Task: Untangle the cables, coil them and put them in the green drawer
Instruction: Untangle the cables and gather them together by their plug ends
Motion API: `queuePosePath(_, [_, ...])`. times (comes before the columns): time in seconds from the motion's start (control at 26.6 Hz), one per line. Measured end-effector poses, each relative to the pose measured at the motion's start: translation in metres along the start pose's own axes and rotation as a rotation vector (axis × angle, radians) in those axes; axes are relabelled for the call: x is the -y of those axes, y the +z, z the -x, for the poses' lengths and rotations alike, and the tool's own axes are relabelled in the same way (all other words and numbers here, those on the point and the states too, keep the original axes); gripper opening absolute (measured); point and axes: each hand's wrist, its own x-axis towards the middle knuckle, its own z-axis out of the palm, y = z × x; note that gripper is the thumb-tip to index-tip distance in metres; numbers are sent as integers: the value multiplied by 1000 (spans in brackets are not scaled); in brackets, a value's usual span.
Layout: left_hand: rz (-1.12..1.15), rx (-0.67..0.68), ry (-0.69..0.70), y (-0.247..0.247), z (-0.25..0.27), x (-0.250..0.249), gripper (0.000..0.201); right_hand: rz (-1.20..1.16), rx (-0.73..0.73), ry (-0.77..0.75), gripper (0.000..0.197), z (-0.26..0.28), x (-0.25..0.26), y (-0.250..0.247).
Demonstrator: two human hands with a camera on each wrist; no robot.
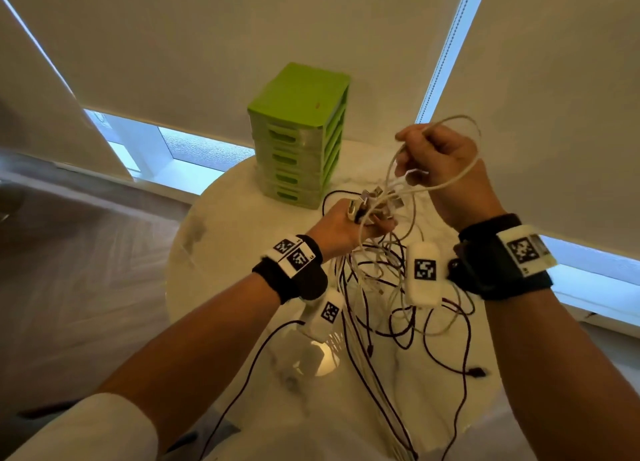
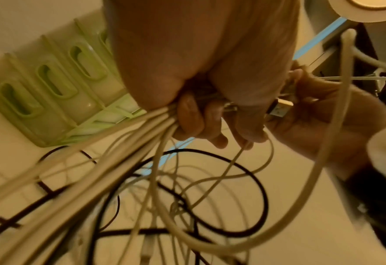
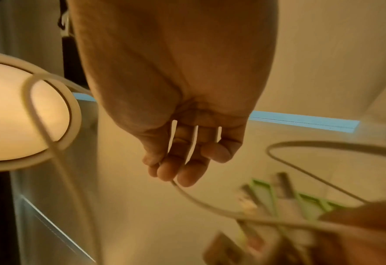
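Observation:
My left hand [image 1: 360, 221] [image 2: 210, 114] grips a bundle of white cables [image 2: 124, 143] near their USB plugs [image 1: 372, 201], held above the table. My right hand [image 1: 433, 159] [image 3: 176, 168] is raised higher and to the right, pinching one white cable [image 1: 464, 173] [image 3: 210, 206] that loops over it. The rest of the white and black cables [image 1: 398, 308] hang in a tangle down onto the round white table [image 1: 225, 253]. The green drawer unit [image 1: 298, 135] [image 2: 51, 86] stands at the table's far side with all its drawers closed.
White tagged camera units [image 1: 424, 270] hang under both wrists among the cables. A black cable plug [image 1: 478, 372] lies at the table's right. Roller blinds [image 1: 242, 45] cover the windows behind. The floor [image 1: 86, 270] lies to the left.

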Motion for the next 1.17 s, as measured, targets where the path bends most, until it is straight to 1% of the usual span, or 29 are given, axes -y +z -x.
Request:
queuePosePath(0.04, [-40,-36,14,2,0,0,18,33,8,24,13,2,-11,3])
queuePosePath(0.08, [-21,-97,13,1,0,1,13,86,27,44,15,6,-22,8])
queuePosePath(0.15, [101,-210,-47,-5,-1,4,13,333,91,76,29,15,-48,15])
queuePosePath(0.19, [174,-246,-95,-9,-1,4,11,481,129,103,36,21,-61,15])
queuePosePath(0.23, [263,-272,-143,-13,0,4,7,590,161,141,39,27,-72,13])
queuePosePath(0.26, [348,-292,-180,-18,1,5,4,643,184,178,35,31,-80,11])
queuePosePath(0.3, [404,-305,-198,-24,2,4,6,665,199,204,27,35,-87,9])
queuePosePath(0.38, [472,-323,-197,-34,3,2,12,713,215,203,11,39,-96,2])
queuePosePath(0.45, [562,-359,-194,-44,3,2,15,734,182,221,10,39,-104,-11])
queuePosePath(0.53, [633,-403,-191,-53,5,-4,16,733,105,285,13,38,-115,-30])
queuePosePath(0.6, [655,-463,-188,-62,5,-8,16,785,29,334,16,38,-127,-48])
queuePosePath(0.68, [691,-535,-180,-72,2,-8,18,834,-31,343,17,40,-136,-65])
queuePosePath(0.75, [787,-579,-115,-87,1,-11,20,865,-70,403,14,45,-145,-83])
queuePosePath(0.79, [822,-586,-76,-96,0,-14,21,890,-75,466,14,49,-149,-93])
queuePosePath(0.87, [817,-560,-18,-107,2,-24,23,939,-65,589,14,54,-154,-108])
queuePosePath(0.9, [792,-528,-2,-108,3,-30,23,948,-64,599,17,53,-152,-108])
queuePosePath(0.98, [724,-441,14,-98,3,-40,23,898,-48,517,36,44,-135,-89])
queuePosePath(1.02, [692,-397,21,-91,1,-44,24,841,3,460,47,38,-121,-71])
queuePosePath(1.05, [666,-355,26,-84,-1,-47,24,773,96,422,52,33,-107,-49])
queuePosePath(1.13, [622,-278,23,-70,-3,-52,21,651,337,387,54,29,-83,-4])
queuePosePath(1.17, [602,-244,23,-65,-4,-54,20,583,392,361,54,29,-76,14])
